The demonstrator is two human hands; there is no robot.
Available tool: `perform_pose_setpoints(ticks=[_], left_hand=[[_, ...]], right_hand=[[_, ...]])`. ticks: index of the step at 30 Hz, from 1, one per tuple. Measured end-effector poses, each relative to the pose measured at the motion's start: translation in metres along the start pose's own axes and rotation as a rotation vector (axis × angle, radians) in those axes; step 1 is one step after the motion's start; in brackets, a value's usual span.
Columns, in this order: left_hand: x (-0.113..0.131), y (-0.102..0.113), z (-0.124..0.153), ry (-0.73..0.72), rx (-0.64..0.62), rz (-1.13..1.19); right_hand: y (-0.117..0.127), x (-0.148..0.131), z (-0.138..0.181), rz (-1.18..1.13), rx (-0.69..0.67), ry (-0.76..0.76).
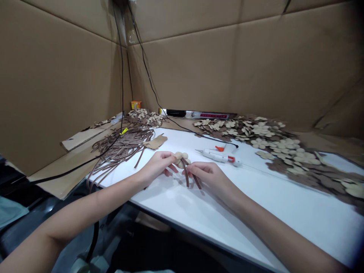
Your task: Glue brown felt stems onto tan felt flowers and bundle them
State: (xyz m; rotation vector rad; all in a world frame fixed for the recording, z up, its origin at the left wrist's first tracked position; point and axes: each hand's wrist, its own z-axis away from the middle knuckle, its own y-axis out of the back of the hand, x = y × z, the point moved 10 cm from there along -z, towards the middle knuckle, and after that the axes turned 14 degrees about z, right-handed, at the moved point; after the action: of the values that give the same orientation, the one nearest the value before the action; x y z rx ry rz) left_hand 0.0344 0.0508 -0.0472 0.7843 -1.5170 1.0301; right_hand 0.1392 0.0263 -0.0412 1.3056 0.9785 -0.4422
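Cream flower [184, 155] held up w/ 2 brn strip ends [187, 178] dangling.

Left fingers [166, 155] and right fingers [200, 167] pinch close together, forearms [99, 204] angled inward

The only view, head-worn, looks forward and down over the counter [256, 182] from close at its near side, facing the cardboard wall [196, 76] behind it.

Cream flower [185, 155], brown ribbon [186, 178] with pale lines — white tabletop [256, 185], tan cardboard [199, 72] — white-and-red tool [216, 155]
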Motion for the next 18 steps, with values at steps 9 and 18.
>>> perform_pose_setpoints(ticks=[9, 18], left_hand=[[0.004, -0.014, 0.001, -0.05, -0.106, -0.046], [0.02, -0.008, 0.004, -0.213, -0.017, -0.075]], right_hand=[[0.001, -0.012, 0.008, 0.041, -0.021, 0.071], [-0.005, -0.014, 0.009, -0.011, -0.07, 0.115]])
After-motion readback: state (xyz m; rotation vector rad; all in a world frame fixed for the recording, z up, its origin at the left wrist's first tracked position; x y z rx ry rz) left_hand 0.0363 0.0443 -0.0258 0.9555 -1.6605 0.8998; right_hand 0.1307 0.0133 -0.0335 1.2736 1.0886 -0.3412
